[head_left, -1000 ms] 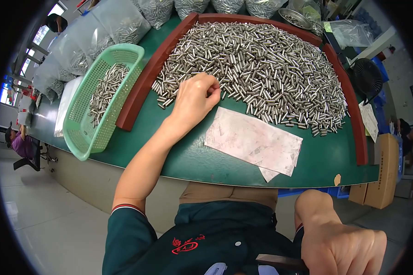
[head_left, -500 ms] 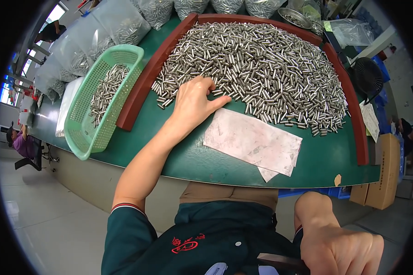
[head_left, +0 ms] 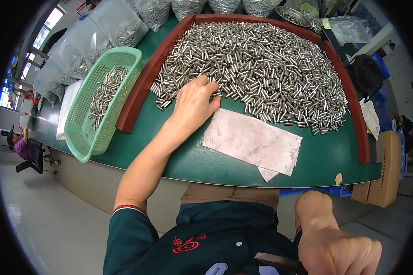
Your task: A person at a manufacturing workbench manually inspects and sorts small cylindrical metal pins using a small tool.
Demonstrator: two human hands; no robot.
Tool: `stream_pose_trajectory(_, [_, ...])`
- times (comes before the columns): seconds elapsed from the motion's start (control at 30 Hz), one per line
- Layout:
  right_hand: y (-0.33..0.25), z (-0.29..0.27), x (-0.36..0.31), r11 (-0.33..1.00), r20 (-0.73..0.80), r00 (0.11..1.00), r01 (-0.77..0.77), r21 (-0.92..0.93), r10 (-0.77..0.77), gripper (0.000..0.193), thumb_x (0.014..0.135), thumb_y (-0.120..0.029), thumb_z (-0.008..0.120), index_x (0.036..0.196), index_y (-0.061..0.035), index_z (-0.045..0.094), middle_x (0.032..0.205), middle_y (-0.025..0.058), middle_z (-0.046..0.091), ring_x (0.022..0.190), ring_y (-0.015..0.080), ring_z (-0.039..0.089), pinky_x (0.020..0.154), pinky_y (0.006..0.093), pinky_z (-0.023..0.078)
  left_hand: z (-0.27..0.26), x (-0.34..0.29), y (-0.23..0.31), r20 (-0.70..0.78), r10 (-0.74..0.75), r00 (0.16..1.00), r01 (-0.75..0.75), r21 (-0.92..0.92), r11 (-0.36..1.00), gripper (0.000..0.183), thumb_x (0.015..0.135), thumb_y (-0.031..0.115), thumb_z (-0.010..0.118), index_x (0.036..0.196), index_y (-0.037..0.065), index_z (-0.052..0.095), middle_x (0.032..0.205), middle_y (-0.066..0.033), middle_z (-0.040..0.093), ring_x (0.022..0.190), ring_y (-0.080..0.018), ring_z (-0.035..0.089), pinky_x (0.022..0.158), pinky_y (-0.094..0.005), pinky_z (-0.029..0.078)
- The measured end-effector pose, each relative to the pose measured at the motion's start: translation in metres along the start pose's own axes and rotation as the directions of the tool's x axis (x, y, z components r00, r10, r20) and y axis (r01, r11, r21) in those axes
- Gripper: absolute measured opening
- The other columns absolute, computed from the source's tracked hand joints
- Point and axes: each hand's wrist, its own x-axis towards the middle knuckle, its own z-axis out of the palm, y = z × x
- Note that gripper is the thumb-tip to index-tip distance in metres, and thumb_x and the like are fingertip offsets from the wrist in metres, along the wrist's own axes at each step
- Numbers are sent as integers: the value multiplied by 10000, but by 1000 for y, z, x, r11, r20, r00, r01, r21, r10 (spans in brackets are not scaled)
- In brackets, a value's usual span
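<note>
A wide pile of short, shiny metal pins (head_left: 261, 68) covers much of the green tabletop. At its near left edge is my left hand (head_left: 195, 103), fingers curled down into the pins and thumb drawn in. A few pins show between the thumb and the fingers. Just right of that hand lies a folded, smudged whitish cloth (head_left: 252, 142). My right hand (head_left: 342, 252) is closed and held close to my body at the lower right. Its fingertips are hidden, and a dark strip lies beside it; I cannot make out what it holds.
Dark red wooden rails (head_left: 140, 98) border the pile at left, back and right. A green perforated basket (head_left: 75, 137) with some pins stands left. Clear bags of pins (head_left: 153, 13) line the back and left. A black fan (head_left: 367, 73) and cardboard box (head_left: 384, 169) are right.
My left thumb, earlier stretched out to the right, has drawn in toward the fingers, around some pins. My right hand stays in nearly the same place.
</note>
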Motion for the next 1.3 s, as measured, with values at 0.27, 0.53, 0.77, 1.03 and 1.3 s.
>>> stream_pose_trajectory(0.27, [5, 2, 0, 997, 48, 997, 60, -38, -58, 106, 720, 74, 532, 634, 14, 520, 641, 187, 587, 614, 278, 609, 723, 405, 529, 0, 4, -2, 88, 138, 986, -153, 186, 971, 87, 647, 53, 613, 677, 11, 543, 685, -98, 482, 665, -266, 534, 588, -370, 445])
stream_pose_trajectory(0.53, [7, 9, -4, 994, 70, 994, 84, -74, -79, 92, 729, 96, 518, 662, 35, 531, 664, 190, 597, 631, 273, 612, 731, 394, 526, -1, 5, -2, 108, 187, 976, -207, 224, 952, 88, 646, 53, 600, 656, 11, 523, 669, -96, 474, 650, -266, 532, 574, -373, 441])
stream_pose_trajectory(0.77, [6, 14, -5, 988, 75, 992, 109, -106, -101, 83, 727, 109, 516, 676, 50, 545, 690, 186, 607, 649, 258, 613, 740, 373, 524, -2, 4, -6, 130, 183, 975, -207, 211, 955, 80, 649, 44, 597, 648, 8, 526, 652, -101, 473, 638, -272, 532, 569, -375, 442])
stream_pose_trajectory(1.03, [5, 10, -6, 986, 75, 992, 106, -131, -97, 93, 722, 113, 516, 663, 47, 545, 674, 179, 602, 639, 252, 609, 731, 368, 526, -5, 4, -8, 152, 242, 958, -272, 224, 936, 69, 655, 55, 571, 667, 22, 511, 669, -92, 480, 675, -253, 536, 608, -361, 442])
stream_pose_trajectory(1.3, [-10, -7, -6, 977, 1, 993, -116, -180, 118, 125, 756, 20, 526, 633, 16, 549, 626, 157, 595, 572, 258, 597, 661, 333, 538, -7, 8, -3, 7, 157, 988, -157, -14, 987, 73, 739, 54, 580, 795, 20, 546, 718, -97, 515, 657, -255, 532, 585, -337, 432])
